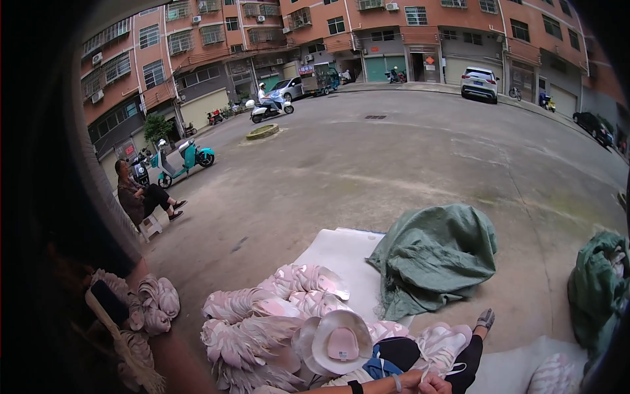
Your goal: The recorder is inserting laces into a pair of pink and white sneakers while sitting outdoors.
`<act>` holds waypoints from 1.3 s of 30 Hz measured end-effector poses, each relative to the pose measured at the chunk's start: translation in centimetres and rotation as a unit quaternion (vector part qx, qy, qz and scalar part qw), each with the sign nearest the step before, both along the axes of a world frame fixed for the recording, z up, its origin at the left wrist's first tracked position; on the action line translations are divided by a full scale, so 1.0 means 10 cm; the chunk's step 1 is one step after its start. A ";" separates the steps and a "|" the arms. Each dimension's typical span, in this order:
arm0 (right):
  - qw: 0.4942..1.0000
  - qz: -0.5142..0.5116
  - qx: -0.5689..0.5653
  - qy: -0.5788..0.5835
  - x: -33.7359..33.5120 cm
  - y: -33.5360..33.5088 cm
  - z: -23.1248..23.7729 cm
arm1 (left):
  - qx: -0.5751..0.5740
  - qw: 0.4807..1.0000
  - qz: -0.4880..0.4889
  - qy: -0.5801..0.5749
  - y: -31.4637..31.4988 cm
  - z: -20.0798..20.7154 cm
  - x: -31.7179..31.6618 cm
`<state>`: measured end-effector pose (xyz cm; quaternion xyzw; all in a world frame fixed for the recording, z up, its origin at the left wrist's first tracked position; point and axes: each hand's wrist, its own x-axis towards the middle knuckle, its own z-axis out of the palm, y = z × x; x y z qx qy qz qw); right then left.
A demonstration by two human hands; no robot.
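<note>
At the lower edge, right of centre, my left hand [411,379] and my right hand [435,385] are close together. Their fingers are pinched on a thin white strip [454,369] beside a bundle of pink-and-white shoe uppers [445,345], which lies by my black-trousered leg. My left forearm wears a black band, with a bracelet nearer the hand. The lower parts of both hands are cut off by the frame. Left of them, one pale upper with a pink lining [342,345] lies face up against a large heap of stacked uppers [256,328].
A crumpled green sack [436,253] lies on a white sheet [341,248] ahead. Another green sack [597,289] stands at right, near a bundle of uppers [553,375]. More bundles [157,302] are at left. A seated person [144,197] and a teal scooter [187,157] are beyond; someone rides a white scooter [269,105].
</note>
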<state>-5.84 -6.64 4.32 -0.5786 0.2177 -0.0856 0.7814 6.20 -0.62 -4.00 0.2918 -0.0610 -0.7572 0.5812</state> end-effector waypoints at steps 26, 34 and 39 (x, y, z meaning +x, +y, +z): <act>0.980 -0.014 -0.197 0.006 0.14 -0.16 0.15 | 0.166 0.855 0.027 -0.491 0.42 0.02 0.80; 0.980 0.070 -0.160 0.092 0.00 -0.42 -0.19 | 0.178 0.875 0.078 -0.444 0.43 0.03 0.87; 0.992 -0.003 -0.065 0.109 -0.31 -0.62 -0.24 | 0.190 0.865 0.081 -0.458 0.36 0.18 0.94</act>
